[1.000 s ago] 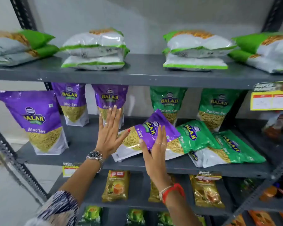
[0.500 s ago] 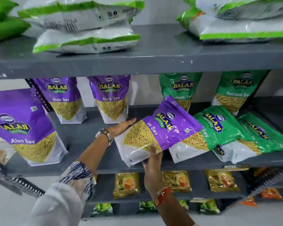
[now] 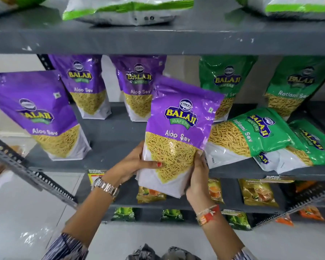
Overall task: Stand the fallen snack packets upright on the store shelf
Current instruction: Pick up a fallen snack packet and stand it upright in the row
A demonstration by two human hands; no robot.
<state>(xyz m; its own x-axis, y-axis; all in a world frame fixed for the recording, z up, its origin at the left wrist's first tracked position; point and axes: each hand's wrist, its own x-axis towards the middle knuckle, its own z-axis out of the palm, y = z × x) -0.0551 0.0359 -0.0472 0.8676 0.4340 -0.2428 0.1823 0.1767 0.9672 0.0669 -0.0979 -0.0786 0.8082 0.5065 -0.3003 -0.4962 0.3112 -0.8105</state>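
Note:
I hold a purple Aloo Sev packet (image 3: 180,128) nearly upright, its base out past the front edge of the middle shelf (image 3: 109,136). My left hand (image 3: 133,164) grips its lower left side, thumb across the front. My right hand (image 3: 197,177) grips its lower right edge. To the right, two green Ratlami Sev packets (image 3: 246,136) (image 3: 308,145) lie fallen and overlapping on the shelf. Three purple packets (image 3: 43,117) (image 3: 86,87) (image 3: 139,89) stand upright at the left and back. Two green packets (image 3: 227,81) (image 3: 298,85) stand at the back right.
The upper shelf (image 3: 158,38) carries flat white-and-green bags (image 3: 128,10) just overhead. A slotted metal upright (image 3: 32,177) crosses at the lower left. Lower shelves hold small yellow packets (image 3: 257,192) and green ones (image 3: 124,214). Bare shelf surface shows between the left purple packet and the held one.
The purple packet was lying tilted over the green ones; both hands have taken hold of it, lifted it and turned it nearly upright. The camera has moved closer to the shelf.

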